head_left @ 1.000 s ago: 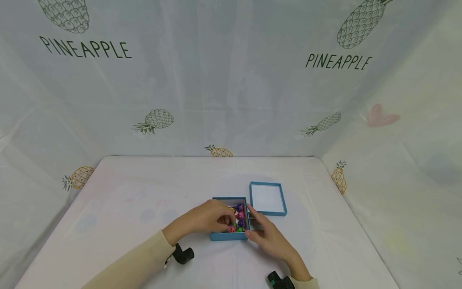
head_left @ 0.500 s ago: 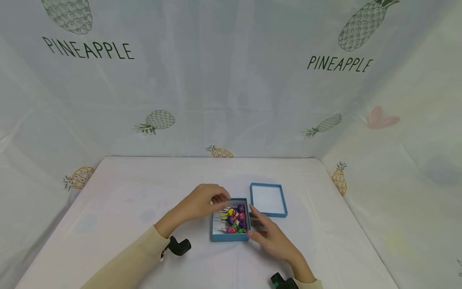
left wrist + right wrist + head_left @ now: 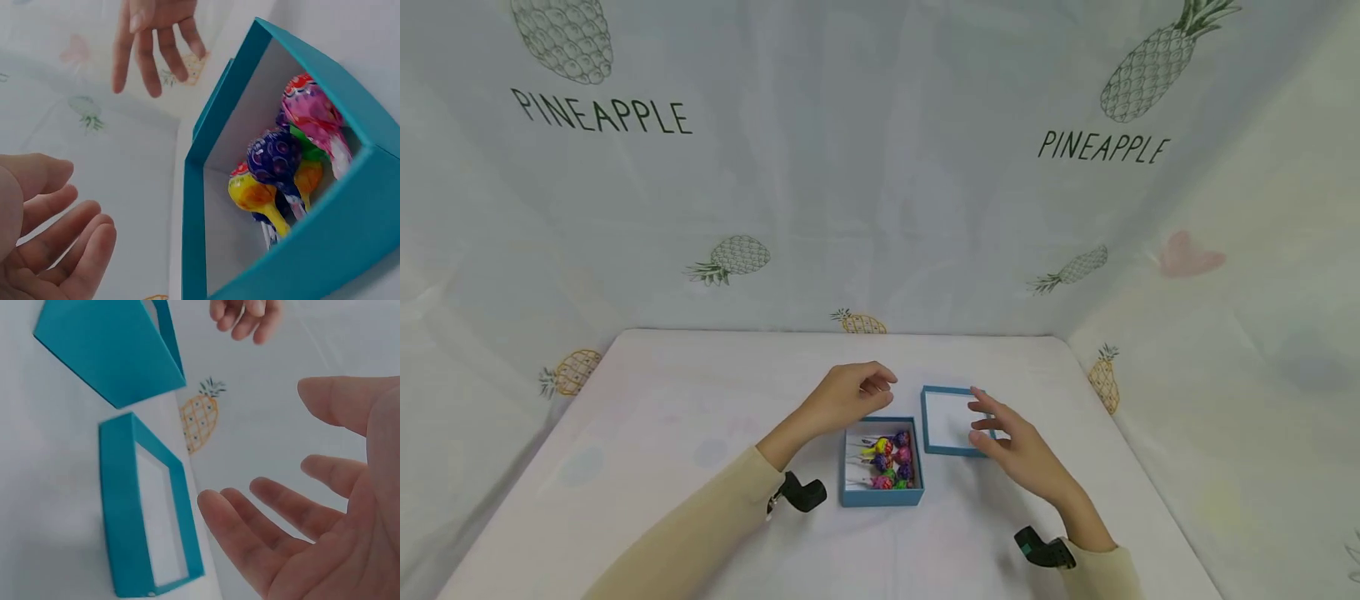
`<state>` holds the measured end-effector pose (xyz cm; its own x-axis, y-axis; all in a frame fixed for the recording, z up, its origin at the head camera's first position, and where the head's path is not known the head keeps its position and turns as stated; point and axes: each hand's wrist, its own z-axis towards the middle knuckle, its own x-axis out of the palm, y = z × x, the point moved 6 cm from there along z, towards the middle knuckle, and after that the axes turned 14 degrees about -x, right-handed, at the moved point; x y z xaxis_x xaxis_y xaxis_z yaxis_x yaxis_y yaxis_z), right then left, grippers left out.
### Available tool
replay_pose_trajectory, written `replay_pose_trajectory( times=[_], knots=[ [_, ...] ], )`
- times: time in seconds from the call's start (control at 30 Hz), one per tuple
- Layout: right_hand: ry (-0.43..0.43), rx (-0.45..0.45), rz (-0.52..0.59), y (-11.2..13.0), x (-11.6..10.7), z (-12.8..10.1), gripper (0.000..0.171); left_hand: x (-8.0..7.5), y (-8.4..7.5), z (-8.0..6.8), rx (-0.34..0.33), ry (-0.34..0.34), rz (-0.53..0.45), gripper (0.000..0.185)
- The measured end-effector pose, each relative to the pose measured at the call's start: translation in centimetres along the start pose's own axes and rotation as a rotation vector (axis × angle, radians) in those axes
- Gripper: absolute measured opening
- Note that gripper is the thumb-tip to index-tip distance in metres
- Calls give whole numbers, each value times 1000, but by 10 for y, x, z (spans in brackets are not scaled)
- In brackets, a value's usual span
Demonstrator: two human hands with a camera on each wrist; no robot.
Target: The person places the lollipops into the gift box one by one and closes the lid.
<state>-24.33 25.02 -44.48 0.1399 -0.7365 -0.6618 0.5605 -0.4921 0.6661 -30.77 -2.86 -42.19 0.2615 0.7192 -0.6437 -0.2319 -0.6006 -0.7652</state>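
Observation:
A blue box (image 3: 882,498) with a white inside stands on the table, holding several wrapped lollipops (image 3: 275,156) in yellow, purple, pink and green. Their sticks point left in the head view. Above the box's far left corner hovers my left hand (image 3: 850,397), fingers loosely bent and nothing in them. Right of the box lies the blue lid (image 3: 947,421), its white inside facing up. My right hand (image 3: 1018,450) hangs over the lid's right edge with fingers spread and holds nothing. In the right wrist view, its fingers (image 3: 237,531) are apart from the lid.
A white cloth covers the table (image 3: 737,517). Behind it hangs a pale curtain (image 3: 880,167) printed with pineapples, and similar cloth closes off both sides. Each wrist carries a black camera (image 3: 805,493).
My left hand has risen out of the box, uncovering the lollipops. The right hand has let go of the box's right side and moved right, over the lid. The head view has shifted slightly.

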Motion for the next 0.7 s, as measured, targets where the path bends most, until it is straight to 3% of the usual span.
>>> replay_pose_trajectory(
  times=[0.37,0.7],
  knots=[
    [-19,201,-62,-28,-31,16,65,27,-4,26,-142,53,-77,37],
    [-12,346,30,-60,-26,17,68,56,0,46,-220,160,-71,44]
  ],
)
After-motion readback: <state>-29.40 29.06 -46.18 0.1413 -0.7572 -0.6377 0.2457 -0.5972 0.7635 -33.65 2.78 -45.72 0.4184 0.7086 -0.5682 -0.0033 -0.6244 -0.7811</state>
